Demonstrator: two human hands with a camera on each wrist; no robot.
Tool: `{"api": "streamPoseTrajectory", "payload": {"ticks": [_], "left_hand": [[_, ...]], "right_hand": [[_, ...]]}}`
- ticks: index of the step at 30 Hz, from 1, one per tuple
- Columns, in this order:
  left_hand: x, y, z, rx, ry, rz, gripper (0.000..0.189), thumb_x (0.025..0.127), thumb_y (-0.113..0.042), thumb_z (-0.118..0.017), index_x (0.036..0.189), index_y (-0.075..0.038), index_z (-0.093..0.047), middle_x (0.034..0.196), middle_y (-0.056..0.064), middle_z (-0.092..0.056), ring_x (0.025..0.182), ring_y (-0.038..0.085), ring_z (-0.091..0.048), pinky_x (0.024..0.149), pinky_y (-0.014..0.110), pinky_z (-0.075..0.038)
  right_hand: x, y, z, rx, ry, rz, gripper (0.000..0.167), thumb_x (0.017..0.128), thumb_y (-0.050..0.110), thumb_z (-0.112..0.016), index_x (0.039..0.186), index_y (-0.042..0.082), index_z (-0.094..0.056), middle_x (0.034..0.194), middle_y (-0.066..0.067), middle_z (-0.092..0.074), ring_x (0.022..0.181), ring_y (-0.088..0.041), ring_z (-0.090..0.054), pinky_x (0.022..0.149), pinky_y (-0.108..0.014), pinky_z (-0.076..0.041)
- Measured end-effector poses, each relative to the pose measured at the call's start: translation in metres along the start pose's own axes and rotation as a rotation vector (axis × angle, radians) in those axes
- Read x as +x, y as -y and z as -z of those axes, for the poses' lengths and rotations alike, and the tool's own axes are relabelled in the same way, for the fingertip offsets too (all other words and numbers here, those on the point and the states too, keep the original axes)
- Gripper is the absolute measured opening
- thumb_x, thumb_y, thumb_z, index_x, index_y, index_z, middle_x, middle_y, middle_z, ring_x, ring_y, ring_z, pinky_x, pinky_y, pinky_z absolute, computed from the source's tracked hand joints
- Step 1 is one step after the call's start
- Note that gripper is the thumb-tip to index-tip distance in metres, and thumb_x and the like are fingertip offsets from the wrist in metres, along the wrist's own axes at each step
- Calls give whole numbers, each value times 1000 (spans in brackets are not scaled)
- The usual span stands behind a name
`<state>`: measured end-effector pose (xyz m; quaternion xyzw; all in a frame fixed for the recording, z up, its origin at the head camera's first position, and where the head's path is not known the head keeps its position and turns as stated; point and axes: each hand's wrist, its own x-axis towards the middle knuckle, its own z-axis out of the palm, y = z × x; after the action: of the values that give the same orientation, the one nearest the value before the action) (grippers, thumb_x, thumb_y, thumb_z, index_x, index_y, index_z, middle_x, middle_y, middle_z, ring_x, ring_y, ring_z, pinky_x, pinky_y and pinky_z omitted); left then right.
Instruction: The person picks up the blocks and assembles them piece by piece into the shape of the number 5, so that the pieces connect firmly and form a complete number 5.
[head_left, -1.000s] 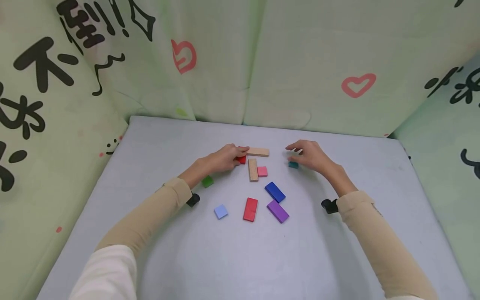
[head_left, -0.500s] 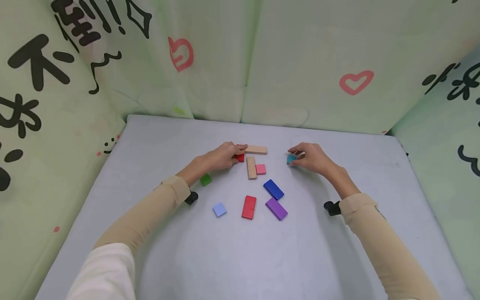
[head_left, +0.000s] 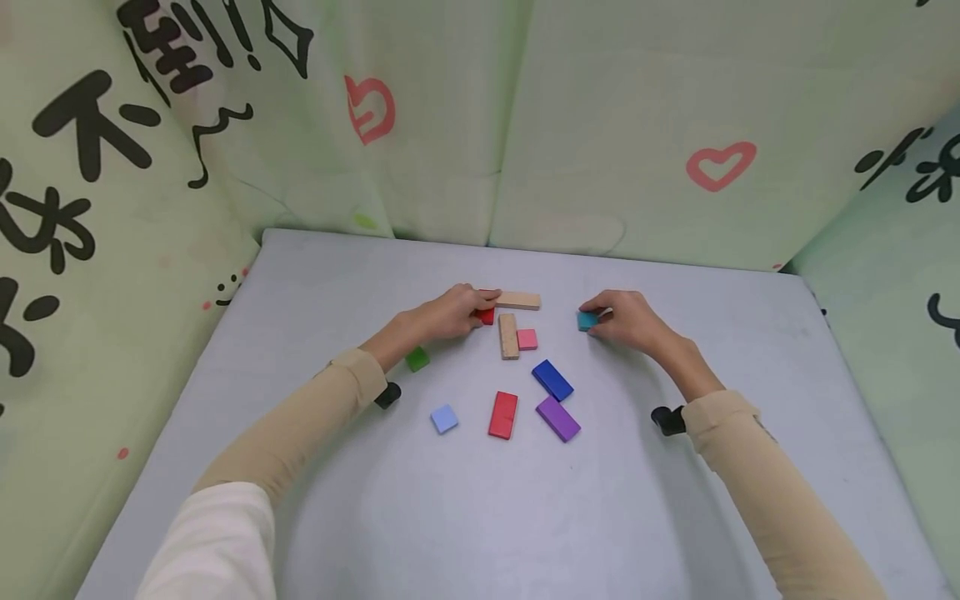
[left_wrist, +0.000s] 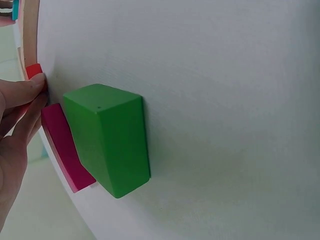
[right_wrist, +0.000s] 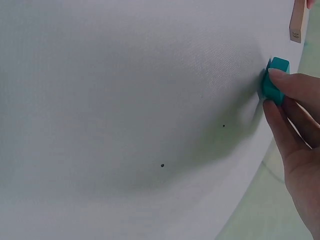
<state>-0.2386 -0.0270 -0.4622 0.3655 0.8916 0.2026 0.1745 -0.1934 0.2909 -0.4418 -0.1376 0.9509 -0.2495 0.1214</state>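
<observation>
At the far middle of the table, my left hand (head_left: 453, 312) pinches a red block (head_left: 486, 317) between thumb and fingers. That block sits at the left end of a long plain wooden block (head_left: 519, 300). To the right, my right hand (head_left: 628, 318) holds a teal block (head_left: 587, 321); in the right wrist view the thumb and fingertips grip the teal block (right_wrist: 276, 82) close over the table. Another wooden block (head_left: 508, 337) stands nearer, with a pink block (head_left: 527, 339) against its right side.
Nearer me lie a blue block (head_left: 552, 380), a purple block (head_left: 558, 418), a second red block (head_left: 502, 415) and a light blue block (head_left: 444, 419). A green block (left_wrist: 110, 140) and a magenta block (left_wrist: 67, 150) lie by my left wrist. Printed curtains (head_left: 600, 125) enclose the table.
My right hand, whose fingers were around the teal block with a gap, has closed on it, and the block has turned slightly. The left hand stays on the red block.
</observation>
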Motion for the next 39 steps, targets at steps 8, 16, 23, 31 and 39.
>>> {"api": "streamPoseTrajectory", "payload": {"ticks": [8, 16, 23, 31, 39], "left_hand": [[-1, -1, 1, 4, 0, 5, 49, 100, -5, -65, 147, -5, -53, 161, 5, -43, 98, 21, -53, 74, 20, -42], [-2, -1, 2, -14, -11, -11, 49, 99, -3, -66, 146, -3, -53, 161, 7, -43, 104, 22, -55, 79, 22, -45], [0, 1, -1, -16, -16, -23, 48, 99, -4, -66, 145, -3, -54, 160, 8, -45, 108, 23, -57, 82, 22, -47], [-1, 1, -1, -32, -30, -25, 45, 99, -3, -66, 142, -2, -57, 159, 9, -46, 126, 29, -58, 99, 31, -53], [-2, 1, -1, -39, -28, -14, 44, 99, -2, -66, 142, -2, -58, 159, 9, -45, 128, 30, -57, 98, 30, -53]], "right_hand": [[7, 6, 1, 10, 0, 13, 38, 91, 0, -73, 128, -6, -68, 128, -26, -67, 115, -39, -64, 101, -54, -53], [16, 15, 3, 21, 7, 40, 38, 90, -1, -73, 128, -7, -67, 129, -27, -67, 115, -39, -65, 101, -53, -53], [24, 21, 0, 13, 9, 59, 37, 91, -2, -72, 128, -8, -67, 128, -26, -67, 114, -39, -64, 101, -53, -53], [35, 28, -6, 6, 15, 46, 38, 92, -1, -72, 130, -6, -67, 129, -25, -67, 115, -38, -63, 102, -51, -53], [45, 33, -12, 11, 15, 61, 37, 93, -1, -71, 129, -7, -66, 129, -25, -67, 114, -38, -64, 102, -51, -53]]}}
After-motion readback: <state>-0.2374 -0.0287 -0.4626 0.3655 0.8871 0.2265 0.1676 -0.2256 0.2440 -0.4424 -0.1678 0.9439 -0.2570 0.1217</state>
